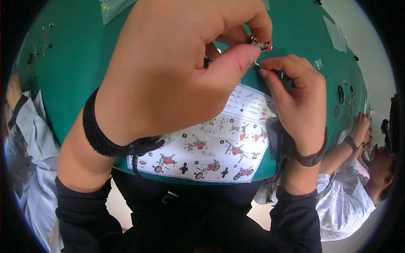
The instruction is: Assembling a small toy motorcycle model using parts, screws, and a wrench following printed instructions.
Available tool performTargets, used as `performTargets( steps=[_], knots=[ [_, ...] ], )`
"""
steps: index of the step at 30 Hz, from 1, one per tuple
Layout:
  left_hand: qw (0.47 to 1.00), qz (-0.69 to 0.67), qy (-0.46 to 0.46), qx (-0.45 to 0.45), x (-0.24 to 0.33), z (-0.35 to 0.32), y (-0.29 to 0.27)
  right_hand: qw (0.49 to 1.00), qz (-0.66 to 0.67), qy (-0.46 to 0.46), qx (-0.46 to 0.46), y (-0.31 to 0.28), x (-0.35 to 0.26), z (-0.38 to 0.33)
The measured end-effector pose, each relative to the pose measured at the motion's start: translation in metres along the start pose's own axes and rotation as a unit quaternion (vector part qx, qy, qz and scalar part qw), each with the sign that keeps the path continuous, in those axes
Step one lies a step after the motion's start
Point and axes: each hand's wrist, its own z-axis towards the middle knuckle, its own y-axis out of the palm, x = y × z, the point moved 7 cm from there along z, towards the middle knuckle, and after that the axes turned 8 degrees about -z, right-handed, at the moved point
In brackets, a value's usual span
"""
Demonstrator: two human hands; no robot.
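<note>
My left hand (181,80) is raised over the table, close to the camera, thumb and fingers closed on a small silver-and-red model part (265,45). Most of that part is hidden behind the fingers. Just below it, to the right, my right hand (297,95) pinches thumb against forefinger. A thin silvery piece (256,65) shows at those fingertips, near or touching the underside of the model part. It is too small to name. Under both hands lies a white instruction sheet (219,145) with drawings of a red motorcycle model.
The green table (76,80) carries loose small parts (44,40) at the far left and more small parts (348,95) at the right. A clear plastic bag (114,10) lies at the back. Other people's arms, a left sleeve (29,139) and a right hand (360,126), rest at the table edges.
</note>
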Motion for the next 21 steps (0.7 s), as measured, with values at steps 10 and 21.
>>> performTargets(
  steps=[10,21],
  knots=[
    [1.0,0.024,0.01,-0.017,-0.002,0.003,-0.004,0.995,0.027,-0.091,-0.019,0.005,-0.025,0.002],
    [0.998,0.053,0.024,-0.034,0.002,0.006,-0.008,0.989,0.076,-0.101,-0.074,0.017,-0.022,0.003]
  ],
)
